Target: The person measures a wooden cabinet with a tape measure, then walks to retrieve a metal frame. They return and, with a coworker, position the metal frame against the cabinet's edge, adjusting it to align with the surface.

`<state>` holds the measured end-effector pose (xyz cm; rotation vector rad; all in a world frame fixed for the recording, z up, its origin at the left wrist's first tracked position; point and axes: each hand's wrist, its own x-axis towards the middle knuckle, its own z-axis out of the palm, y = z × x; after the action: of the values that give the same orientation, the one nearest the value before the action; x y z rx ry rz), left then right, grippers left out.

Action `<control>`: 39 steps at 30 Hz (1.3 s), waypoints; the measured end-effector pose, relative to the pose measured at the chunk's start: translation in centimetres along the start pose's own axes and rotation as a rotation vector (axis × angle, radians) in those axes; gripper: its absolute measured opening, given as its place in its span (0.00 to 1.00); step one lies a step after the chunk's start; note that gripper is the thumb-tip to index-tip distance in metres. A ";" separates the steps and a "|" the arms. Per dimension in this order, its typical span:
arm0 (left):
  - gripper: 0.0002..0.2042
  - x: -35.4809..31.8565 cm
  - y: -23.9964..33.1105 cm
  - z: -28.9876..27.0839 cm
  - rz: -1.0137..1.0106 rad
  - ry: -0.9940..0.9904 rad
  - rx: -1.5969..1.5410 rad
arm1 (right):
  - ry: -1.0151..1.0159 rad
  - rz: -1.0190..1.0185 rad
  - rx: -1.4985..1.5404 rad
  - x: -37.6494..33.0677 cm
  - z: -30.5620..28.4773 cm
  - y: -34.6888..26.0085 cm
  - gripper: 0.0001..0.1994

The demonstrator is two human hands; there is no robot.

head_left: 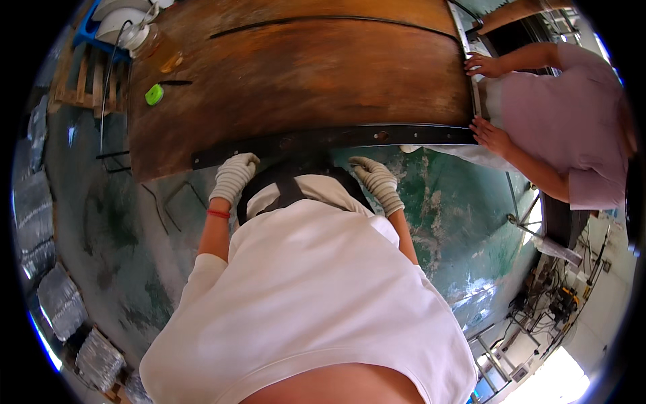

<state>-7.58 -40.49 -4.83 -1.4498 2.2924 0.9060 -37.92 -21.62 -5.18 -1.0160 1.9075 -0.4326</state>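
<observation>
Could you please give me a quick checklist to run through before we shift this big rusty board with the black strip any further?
1. Left hand gloved and on the black strip: ok.
2. Right hand gloved, at the strip's lower edge: ok; grip cannot tell.
3. Co-worker's hands on the board's right end: ok, but bare.
4. Green tape measure lying loose on the board: not ok.
5. Floor under the board's edge: cannot tell.

Even daylight fills the scene, strongest at the near right where the floor (562, 377) is blown out white — the green floor shows soft sheen, shadows stay faint, and the fisheye bends edges into a black rim.
</observation>
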 end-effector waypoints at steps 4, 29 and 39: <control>0.11 -0.8 1.5 -1.5 -0.044 0.024 0.008 | 0.002 0.048 -0.010 -0.4 -0.4 -0.6 0.18; 0.13 0.2 4.2 -1.2 0.043 -0.036 0.091 | 0.047 0.010 0.037 -2.3 -1.6 -0.6 0.18; 0.13 -1.9 8.0 -0.1 0.035 -0.054 0.139 | -0.073 -0.100 0.066 -1.9 -2.4 0.2 0.17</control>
<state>-13.74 -36.77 -0.90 -1.3160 2.2980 0.7694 -39.53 -20.22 -2.99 -1.0721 1.7716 -0.5057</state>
